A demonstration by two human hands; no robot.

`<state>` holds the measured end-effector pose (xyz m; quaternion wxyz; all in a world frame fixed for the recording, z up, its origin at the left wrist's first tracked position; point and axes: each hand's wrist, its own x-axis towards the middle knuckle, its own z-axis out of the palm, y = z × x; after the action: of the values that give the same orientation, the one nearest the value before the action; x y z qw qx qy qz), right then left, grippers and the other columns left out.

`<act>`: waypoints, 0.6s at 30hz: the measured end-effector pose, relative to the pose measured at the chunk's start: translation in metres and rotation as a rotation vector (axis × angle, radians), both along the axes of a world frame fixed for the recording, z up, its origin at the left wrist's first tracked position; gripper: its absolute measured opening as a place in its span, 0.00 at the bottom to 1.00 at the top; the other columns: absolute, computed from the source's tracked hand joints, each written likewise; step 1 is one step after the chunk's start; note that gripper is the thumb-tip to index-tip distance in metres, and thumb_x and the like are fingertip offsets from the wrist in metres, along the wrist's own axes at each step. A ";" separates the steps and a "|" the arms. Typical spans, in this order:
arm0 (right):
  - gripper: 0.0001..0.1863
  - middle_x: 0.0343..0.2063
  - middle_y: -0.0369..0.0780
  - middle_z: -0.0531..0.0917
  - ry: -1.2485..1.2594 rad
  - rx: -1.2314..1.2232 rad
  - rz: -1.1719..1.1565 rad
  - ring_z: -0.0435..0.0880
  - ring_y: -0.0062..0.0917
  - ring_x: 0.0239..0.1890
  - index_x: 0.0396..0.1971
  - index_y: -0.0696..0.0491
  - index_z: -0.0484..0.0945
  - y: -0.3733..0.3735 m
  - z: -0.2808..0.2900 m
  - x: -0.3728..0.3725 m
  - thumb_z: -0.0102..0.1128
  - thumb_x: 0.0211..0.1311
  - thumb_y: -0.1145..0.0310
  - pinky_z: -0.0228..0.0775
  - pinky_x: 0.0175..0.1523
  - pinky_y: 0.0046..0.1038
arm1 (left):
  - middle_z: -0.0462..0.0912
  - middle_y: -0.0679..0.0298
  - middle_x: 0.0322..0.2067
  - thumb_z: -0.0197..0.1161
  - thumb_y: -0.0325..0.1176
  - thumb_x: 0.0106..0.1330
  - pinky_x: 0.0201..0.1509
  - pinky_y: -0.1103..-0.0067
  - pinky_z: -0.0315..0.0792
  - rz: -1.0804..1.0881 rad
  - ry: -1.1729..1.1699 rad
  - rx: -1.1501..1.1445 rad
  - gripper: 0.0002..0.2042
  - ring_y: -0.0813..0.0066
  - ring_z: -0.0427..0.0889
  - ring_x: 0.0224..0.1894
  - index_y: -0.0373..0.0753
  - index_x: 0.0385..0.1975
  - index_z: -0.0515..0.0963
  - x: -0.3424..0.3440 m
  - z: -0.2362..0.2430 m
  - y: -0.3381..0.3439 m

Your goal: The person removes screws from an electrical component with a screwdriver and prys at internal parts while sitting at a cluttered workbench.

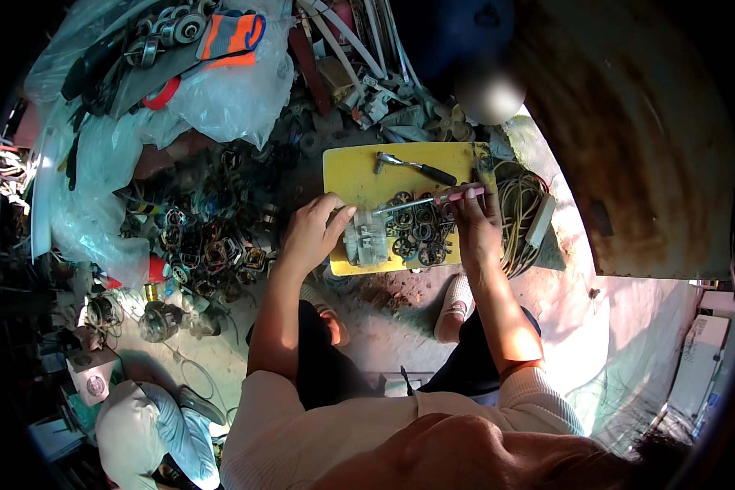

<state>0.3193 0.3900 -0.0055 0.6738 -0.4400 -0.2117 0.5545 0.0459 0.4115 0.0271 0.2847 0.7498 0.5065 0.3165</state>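
My right hand point(477, 227) grips a screwdriver point(443, 198) by its pinkish-red handle. Its metal shaft points left, with the tip at the upper edge of a translucent plastic block or case point(366, 241). Curled at the upper left corner of that block, my left hand point(312, 231) appears to hold it steady with thumb and fingers. The block rests on a yellow board point(349, 167). Several small dark round parts point(423, 232), spoked or ring-shaped, lie between the block and my right hand. Farther back on the board is a ratchet wrench point(412, 166) with a black handle.
Coiled cable point(521, 220) and a white power strip point(541, 219) lie right of the board. Heaped coils and metal parts point(212, 237) spread left, beneath plastic sheeting point(98, 208). An orange-and-grey glove point(232, 39) lies far left. A large brown panel point(637, 131) stands at right.
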 end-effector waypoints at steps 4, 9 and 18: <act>0.26 0.48 0.41 0.75 0.059 0.013 -0.010 0.76 0.27 0.51 0.63 0.56 0.58 -0.015 0.005 0.001 0.51 0.68 0.71 0.69 0.59 0.29 | 0.80 0.50 0.33 0.56 0.40 0.67 0.39 0.67 0.71 0.035 -0.016 -0.027 0.13 0.48 0.79 0.37 0.34 0.37 0.73 0.006 0.004 -0.017; 0.26 0.48 0.41 0.74 0.082 -0.003 -0.024 0.76 0.25 0.51 0.63 0.56 0.58 -0.039 0.005 0.001 0.53 0.67 0.70 0.70 0.58 0.27 | 0.81 0.55 0.33 0.59 0.39 0.66 0.41 0.73 0.72 0.031 -0.085 -0.185 0.12 0.60 0.82 0.35 0.35 0.36 0.73 -0.001 0.008 -0.040; 0.23 0.48 0.41 0.75 0.157 -0.033 -0.081 0.77 0.25 0.49 0.59 0.57 0.62 -0.098 0.008 -0.009 0.54 0.67 0.70 0.73 0.53 0.24 | 0.80 0.66 0.32 0.64 0.30 0.62 0.40 0.84 0.70 -0.044 -0.519 -0.421 0.09 0.84 0.76 0.35 0.34 0.36 0.74 -0.017 -0.010 -0.089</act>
<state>0.3101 0.2916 0.0029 0.7028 -0.4144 -0.1311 0.5632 0.0289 0.3221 0.0176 0.5598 0.5796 0.4549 0.3791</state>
